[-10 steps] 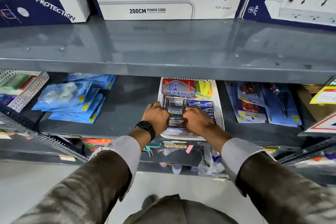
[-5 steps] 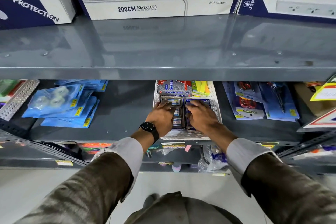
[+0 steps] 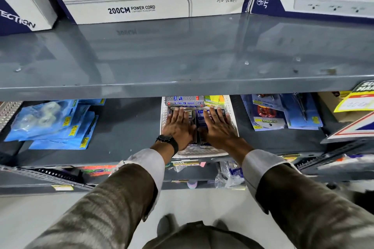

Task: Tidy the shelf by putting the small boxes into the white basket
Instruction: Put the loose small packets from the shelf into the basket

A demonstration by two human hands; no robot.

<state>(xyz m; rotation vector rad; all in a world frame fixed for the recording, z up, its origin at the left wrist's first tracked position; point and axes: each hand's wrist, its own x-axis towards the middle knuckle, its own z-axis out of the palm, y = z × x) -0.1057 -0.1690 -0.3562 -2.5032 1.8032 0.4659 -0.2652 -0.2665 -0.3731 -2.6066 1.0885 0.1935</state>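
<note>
blue packs (image 3: 51, 121): flat on the shelf (image 3: 129, 125) way off to the left, well apart from the basket, so not in the way at all

left hand (image 3: 179, 125): palm down, fingers spread flat over the left row of small boxes (image 3: 191, 115). Not gripping anything, looks more like pressing them level so they sit snug

white basket (image 3: 165, 119): on the middle shelf, tucked under the upper one, the boxes are already inside it in two rows

right hand (image 3: 217, 127): same deal, open and flat on the right row

silver carton (image 3: 183, 101): at the back of the basket, boxes butt up near it

hanging cards (image 3: 281, 115): right of the basket, untouched
</note>
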